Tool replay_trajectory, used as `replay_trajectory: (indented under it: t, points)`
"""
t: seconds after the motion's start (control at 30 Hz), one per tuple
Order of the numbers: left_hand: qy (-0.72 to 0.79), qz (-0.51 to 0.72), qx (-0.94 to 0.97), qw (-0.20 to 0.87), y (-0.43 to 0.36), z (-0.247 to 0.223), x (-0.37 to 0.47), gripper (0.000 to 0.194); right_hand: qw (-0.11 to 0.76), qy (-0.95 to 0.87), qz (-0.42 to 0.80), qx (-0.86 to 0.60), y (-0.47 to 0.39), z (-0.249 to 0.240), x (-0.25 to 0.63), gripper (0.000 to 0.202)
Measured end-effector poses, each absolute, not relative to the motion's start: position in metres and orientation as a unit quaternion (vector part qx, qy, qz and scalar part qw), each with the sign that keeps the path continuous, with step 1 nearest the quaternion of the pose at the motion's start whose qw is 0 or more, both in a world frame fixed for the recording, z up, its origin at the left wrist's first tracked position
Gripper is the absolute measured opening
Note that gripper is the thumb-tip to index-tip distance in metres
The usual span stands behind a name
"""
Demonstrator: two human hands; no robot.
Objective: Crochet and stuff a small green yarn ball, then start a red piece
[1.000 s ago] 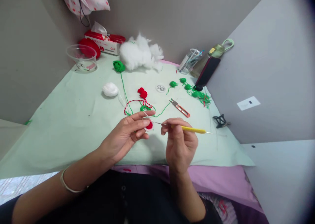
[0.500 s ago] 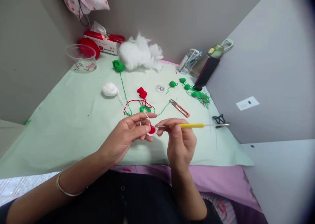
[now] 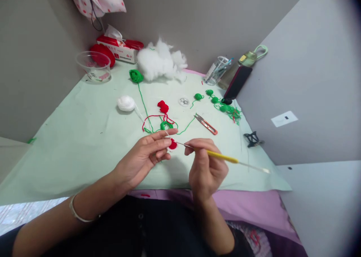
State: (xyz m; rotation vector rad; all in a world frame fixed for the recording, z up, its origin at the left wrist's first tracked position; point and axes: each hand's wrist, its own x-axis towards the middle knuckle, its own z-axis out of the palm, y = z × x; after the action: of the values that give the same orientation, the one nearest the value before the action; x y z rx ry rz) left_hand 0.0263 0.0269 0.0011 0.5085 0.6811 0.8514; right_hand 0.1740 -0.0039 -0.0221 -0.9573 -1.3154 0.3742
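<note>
Between its thumb and fingers, my left hand (image 3: 145,151) pinches a small round crochet piece (image 3: 172,144), red in the middle with a white edge. White yarn runs over its raised index finger. My right hand (image 3: 207,166) grips a crochet hook (image 3: 222,156) by its yellow handle, pen-style. The hook's thin metal tip reaches the right edge of the piece; whether it sits in a stitch is too small to tell. Just beyond the hands lie a coil of green yarn (image 3: 167,126) and a red crocheted piece (image 3: 163,107) with a trailing strand.
Thread snips (image 3: 207,124) lie right of the yarn, near green crocheted balls (image 3: 199,96). A white yarn ball (image 3: 126,103) and green yarn ball (image 3: 136,76) are left. White stuffing (image 3: 160,61), a clear tub (image 3: 94,67), a tissue box (image 3: 120,49) and a bottle (image 3: 237,69) stand behind.
The hook has tilted, its rear end swinging down toward me as my right hand turned. The crochet piece has shifted slightly left and up in my left fingers.
</note>
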Motion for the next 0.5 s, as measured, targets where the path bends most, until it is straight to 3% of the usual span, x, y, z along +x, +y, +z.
replay_trajectory:
  t: [0.17,0.27,0.4,0.5]
  points:
    - [0.328,0.412,0.343,0.778,0.024,0.002,0.028,0.034,0.652,-0.583,0.223,-0.43,-0.002,-0.016,0.174,0.019]
    - [0.34,0.43,0.355,0.757,0.023,0.001,0.03,0.038,0.616,-0.628,0.149,-0.451,-0.004,-0.022,0.172,0.023]
    - [0.309,0.394,0.27,0.823,0.027,-0.001,0.029,0.036,0.585,-0.679,0.014,-0.444,-0.006,-0.028,0.173,0.031]
    - [0.301,0.387,0.227,0.842,0.03,-0.001,0.026,0.029,0.644,-0.611,0.117,-0.444,-0.003,-0.023,0.176,0.023]
